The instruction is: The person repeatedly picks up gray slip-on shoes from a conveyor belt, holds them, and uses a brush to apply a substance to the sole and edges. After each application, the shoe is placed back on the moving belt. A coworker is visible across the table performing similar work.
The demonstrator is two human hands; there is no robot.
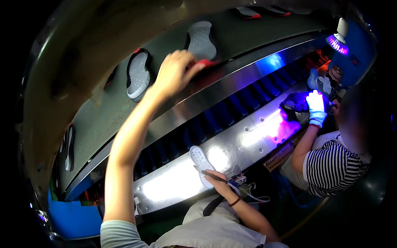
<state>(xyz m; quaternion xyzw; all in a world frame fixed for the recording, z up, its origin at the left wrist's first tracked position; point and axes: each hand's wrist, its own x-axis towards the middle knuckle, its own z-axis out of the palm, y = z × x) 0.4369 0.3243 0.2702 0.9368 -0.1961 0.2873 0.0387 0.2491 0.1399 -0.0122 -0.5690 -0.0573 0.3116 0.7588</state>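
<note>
Fingers (pixel 219 178) of the right hand (pixel 221 186) pinch a dark slim pen (pixel 209 174), its tip resting on the white rubber shoe sole (pixel 201 164) that lies flat on the shiny steel table (pixel 173 186), long axis running away from the person; that hand is the nearer one. Further out, the left hand (pixel 175 72) stretches over the dark roller track (pixel 215 118) to the grey belt (pixel 231 29), fingers curled on a red-edged sole (pixel 204 63) just below a grey sole (pixel 201 39); whether they truly grip it, I cannot tell. Far right, a co-worker's white-gloved hand (pixel 316 108) works under a violet lamp (pixel 337 41).
</note>
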